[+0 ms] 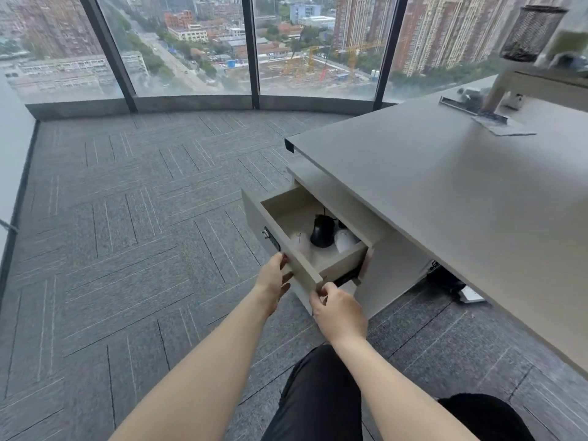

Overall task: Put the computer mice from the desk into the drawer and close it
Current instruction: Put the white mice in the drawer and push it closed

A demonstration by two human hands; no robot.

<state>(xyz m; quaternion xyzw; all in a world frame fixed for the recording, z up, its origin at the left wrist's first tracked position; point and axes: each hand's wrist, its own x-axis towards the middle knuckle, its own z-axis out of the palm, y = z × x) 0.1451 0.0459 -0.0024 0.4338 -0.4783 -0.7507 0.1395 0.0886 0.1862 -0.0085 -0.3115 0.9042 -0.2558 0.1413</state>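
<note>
The left hand lay against the outer face of the drawer front, fingers loosely spread, the thumb near the top edge, gripping nothing. The drawer stood pulled out from the pedestal under the desk, its long front panel running from upper left to lower right. Inside lay three mice: a white mouse nearest the front, blurred; a black mouse in the middle, long axis nearly upright in the view, cord end pointing away toward the back of the drawer; and a second white mouse just beside it on the right. The right hand pinched the near corner of the drawer front, thumb and fingers closed on it.
</note>
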